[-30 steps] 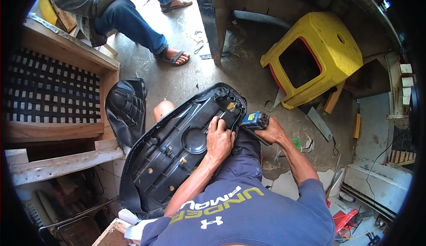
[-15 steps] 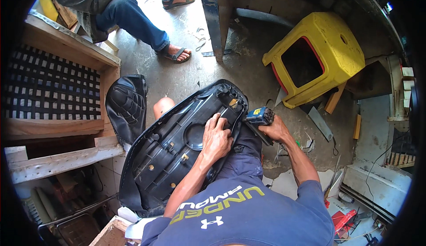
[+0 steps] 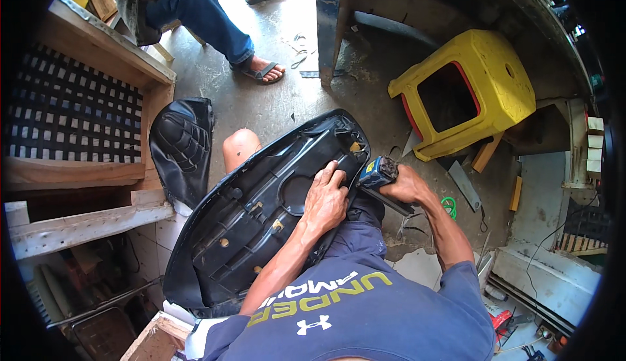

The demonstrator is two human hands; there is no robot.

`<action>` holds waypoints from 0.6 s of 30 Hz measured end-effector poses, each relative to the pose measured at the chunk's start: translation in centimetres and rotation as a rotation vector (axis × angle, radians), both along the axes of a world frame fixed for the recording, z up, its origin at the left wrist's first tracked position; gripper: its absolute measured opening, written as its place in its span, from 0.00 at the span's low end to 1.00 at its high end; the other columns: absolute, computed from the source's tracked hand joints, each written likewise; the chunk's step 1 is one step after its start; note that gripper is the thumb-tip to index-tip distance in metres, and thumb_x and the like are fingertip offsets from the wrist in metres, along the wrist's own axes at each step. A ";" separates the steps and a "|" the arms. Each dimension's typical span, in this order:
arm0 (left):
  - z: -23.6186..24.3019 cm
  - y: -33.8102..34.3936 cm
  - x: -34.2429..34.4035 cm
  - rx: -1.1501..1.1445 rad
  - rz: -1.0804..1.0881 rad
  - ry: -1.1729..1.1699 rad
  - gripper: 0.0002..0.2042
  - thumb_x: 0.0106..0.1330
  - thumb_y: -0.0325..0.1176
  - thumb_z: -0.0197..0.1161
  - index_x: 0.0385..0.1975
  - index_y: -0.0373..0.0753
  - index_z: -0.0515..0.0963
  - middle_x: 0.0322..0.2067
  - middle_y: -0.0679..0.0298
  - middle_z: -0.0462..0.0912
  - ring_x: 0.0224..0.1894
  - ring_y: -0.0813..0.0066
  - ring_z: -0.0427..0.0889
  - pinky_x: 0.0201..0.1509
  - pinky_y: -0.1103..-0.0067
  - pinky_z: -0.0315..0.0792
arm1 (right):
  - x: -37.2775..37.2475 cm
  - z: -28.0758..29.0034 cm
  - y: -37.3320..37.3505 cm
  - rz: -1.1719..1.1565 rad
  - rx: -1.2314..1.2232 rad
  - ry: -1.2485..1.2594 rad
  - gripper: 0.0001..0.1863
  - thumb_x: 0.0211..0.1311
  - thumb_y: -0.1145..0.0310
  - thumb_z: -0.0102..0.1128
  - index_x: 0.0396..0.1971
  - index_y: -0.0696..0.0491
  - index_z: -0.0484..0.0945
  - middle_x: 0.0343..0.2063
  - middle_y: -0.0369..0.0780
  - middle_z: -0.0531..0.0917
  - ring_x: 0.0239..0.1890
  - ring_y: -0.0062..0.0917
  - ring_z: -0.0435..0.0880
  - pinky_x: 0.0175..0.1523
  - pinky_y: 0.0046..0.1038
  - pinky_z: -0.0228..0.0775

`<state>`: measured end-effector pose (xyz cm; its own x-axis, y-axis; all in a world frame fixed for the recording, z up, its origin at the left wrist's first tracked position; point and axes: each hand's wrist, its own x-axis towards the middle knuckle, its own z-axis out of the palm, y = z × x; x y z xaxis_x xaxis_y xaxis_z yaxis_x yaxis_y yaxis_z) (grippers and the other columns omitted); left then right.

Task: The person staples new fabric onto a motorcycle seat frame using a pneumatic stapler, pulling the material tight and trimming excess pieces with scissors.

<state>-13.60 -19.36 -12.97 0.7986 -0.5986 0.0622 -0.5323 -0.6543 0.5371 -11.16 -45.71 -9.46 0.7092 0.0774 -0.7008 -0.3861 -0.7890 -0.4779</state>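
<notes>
An upturned motorcycle seat [image 3: 261, 198] leans across my lap, its black plastic base facing up and its dark cover wrapped round the rim. My left hand [image 3: 327, 197] lies on the base near the right-hand rim, fingers bent and pressed down on it, holding the seat. The thumb is hard to see. In my right hand [image 3: 411, 185] is a blue and black staple gun [image 3: 378, 172], gripped by its handle. Its front end is at the right rim of the seat, close to my left fingers; whether it touches cannot be made out.
A black seat cover [image 3: 182, 146] hangs beside a wooden frame with woven black straps [image 3: 75, 107] at left. A seated person's sandalled foot [image 3: 264, 70] is beyond. A yellow plastic stool [image 3: 502, 87] lies tipped at right, near a metal blade [image 3: 464, 185] and wood scraps.
The whole view has shifted slightly. Both hands stay at the seat's right rim, and the staple gun has tilted a little, its body nearer the left fingers.
</notes>
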 end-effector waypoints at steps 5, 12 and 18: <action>-0.9 0.0 -0.2 -0.004 0.002 -0.026 0.10 0.52 0.33 0.72 0.32 0.35 0.89 0.54 0.56 0.78 0.73 0.50 0.64 0.74 0.58 0.63 | 0.6 -1.2 1.0 0.060 -0.018 -0.007 0.23 0.45 0.58 0.69 0.38 0.60 0.85 0.30 0.47 0.89 0.33 0.34 0.87 0.42 0.39 0.77; -1.2 0.2 0.0 0.049 0.013 -0.044 0.10 0.54 0.33 0.70 0.32 0.35 0.88 0.54 0.56 0.78 0.73 0.50 0.64 0.75 0.60 0.61 | 1.0 -0.3 2.7 0.048 -0.047 -0.057 0.27 0.46 0.55 0.69 0.34 0.68 0.85 0.31 0.58 0.88 0.36 0.46 0.91 0.44 0.43 0.80; -0.8 0.6 -0.2 0.026 0.001 -0.046 0.10 0.54 0.33 0.69 0.32 0.34 0.88 0.54 0.56 0.78 0.73 0.49 0.64 0.74 0.60 0.62 | 0.5 1.9 2.4 0.010 -0.033 0.073 0.26 0.45 0.56 0.68 0.33 0.68 0.85 0.28 0.55 0.87 0.30 0.42 0.88 0.38 0.41 0.79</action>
